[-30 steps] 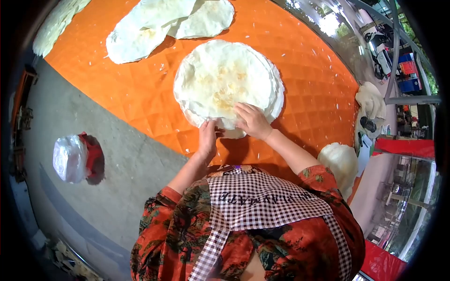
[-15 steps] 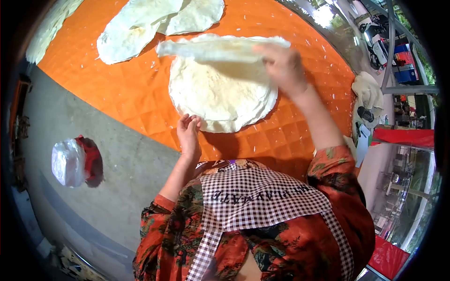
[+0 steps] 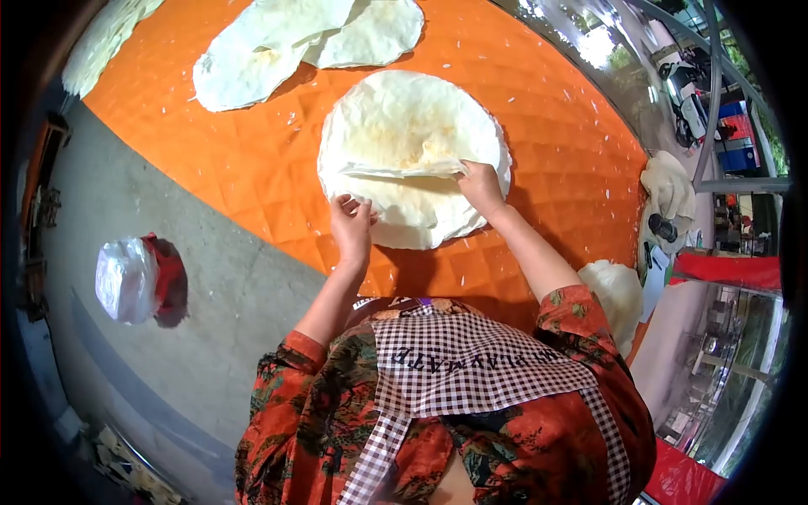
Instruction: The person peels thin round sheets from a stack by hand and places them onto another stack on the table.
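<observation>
A stack of thin round flatbreads (image 3: 412,223) lies in front of me. Its top flatbread (image 3: 396,114) covers the far part, with its near edge raised in a ridge across the middle. My right hand (image 3: 481,187) pinches that raised edge at the right side. At the near left rim of the stack is my left hand (image 3: 353,225), fingers loosely bent and apart, with nothing visible in it. Whether its fingertips touch the bread, I cannot tell.
Beneath the stack spreads an orange cloth (image 3: 564,168) with pale crumbs. More flatbreads (image 3: 252,63) overlap at the far left, and another flatbread (image 3: 613,299) lies by my right elbow. A plastic-wrapped bundle (image 3: 126,280) stands on the grey floor (image 3: 219,252) to the left.
My right hand has come down and nearer, bringing the lifted flatbread from above the far rim onto the stack. The left hand has stayed near the front left rim.
</observation>
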A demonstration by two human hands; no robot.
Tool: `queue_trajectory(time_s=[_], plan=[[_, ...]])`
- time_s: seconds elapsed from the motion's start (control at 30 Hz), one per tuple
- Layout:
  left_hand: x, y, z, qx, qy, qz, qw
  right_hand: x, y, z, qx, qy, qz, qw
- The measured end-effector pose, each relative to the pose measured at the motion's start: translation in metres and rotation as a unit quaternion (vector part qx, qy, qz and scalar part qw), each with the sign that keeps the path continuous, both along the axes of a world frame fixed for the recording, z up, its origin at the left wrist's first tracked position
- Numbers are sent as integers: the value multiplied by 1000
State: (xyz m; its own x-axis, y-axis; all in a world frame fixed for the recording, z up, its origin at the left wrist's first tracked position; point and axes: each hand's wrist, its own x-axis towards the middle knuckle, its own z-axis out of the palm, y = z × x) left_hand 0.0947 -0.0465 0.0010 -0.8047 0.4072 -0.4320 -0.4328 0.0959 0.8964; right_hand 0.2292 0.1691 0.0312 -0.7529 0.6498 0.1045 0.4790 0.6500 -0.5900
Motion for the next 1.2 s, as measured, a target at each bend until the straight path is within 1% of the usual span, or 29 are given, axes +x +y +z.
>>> queue_trajectory(time_s=[0.07,0.1,0.17,0.2,0.27,0.33,0.37,0.4,0.43,0.47,0.5,0.53,0.57,0.6,0.63,0.67,0.7,0.73,0.77,0.8,0.83,0.9,0.97,1.0,1.03,1.07,1.1,1.13,1.2], plan=[[-2,5,6,-15,11,-19,1000,-3,4,6,0,6,-20,1000],[-5,6,8,-19,-14,-24,999,-4,5,13,0,9,-30,1000],[-16,7,8,-29,-61,-34,997,-6,12,38,-55,46,-52,996],[-23,7,4,-48,-41,-58,996,-9,15,51,-82,64,-63,993],[-33,2,-9,-87,-2,-113,990,-9,10,67,69,120,-23,990],[-33,4,-10,-71,8,-86,994,-12,-11,74,215,191,29,957],[-31,7,-6,-64,21,-70,995,-13,-23,72,234,178,57,954],[-29,10,-4,-57,33,-52,996,-13,-30,55,205,162,67,963],[-31,10,-9,-78,36,-77,993,-12,-30,42,163,123,61,977],[-32,11,-11,-43,17,-71,996,-11,-29,29,120,85,56,988],[-32,12,-12,-9,-1,-65,998,-18,-22,27,134,84,51,986],[-32,12,-13,25,-20,-60,998,-22,-7,29,92,3,29,995],[-31,10,-8,21,-58,-78,995,-35,6,44,56,-56,-7,997],[-32,9,4,20,-93,-98,991,-44,31,51,118,-42,10,992],[-33,10,11,19,-127,-116,985,-55,52,71,141,-8,-5,990],[-35,11,11,11,-164,-135,977,-62,61,108,104,24,-10,994],[-35,11,10,3,-200,-150,968,-68,70,132,184,77,-10,980],[-36,9,8,-6,-238,-164,957,-71,50,174,146,148,4,978],[-34,8,4,44,-255,-173,950,-69,42,196,210,161,43,963],[-32,8,1,52,-262,-148,952,-66,36,208,272,175,82,943],[-30,10,-1,60,-268,-125,953,-62,28,203,310,181,91,929],[-23,12,5,71,-261,-88,959,-48,10,170,383,190,109,897],[-18,12,14,89,-277,-87,953,-38,-6,102,346,151,117,919],[-14,10,16,95,-286,-89,949,-29,-17,69,287,108,127,943],[-12,10,12,94,-288,-87,949,-25,-27,36,259,87,125,954],[-10,10,5,93,-288,-85,949,-18,-31,2,240,41,123,962],[-9,10,1,92,-288,-83,950,-13,-35,-23,212,25,127,969],[-9,9,1,93,-288,-83,950,-13,-42,-25,230,47,135,963],[-8,9,1,97,-288,-82,949,-17,-49,-13,228,71,103,966]])
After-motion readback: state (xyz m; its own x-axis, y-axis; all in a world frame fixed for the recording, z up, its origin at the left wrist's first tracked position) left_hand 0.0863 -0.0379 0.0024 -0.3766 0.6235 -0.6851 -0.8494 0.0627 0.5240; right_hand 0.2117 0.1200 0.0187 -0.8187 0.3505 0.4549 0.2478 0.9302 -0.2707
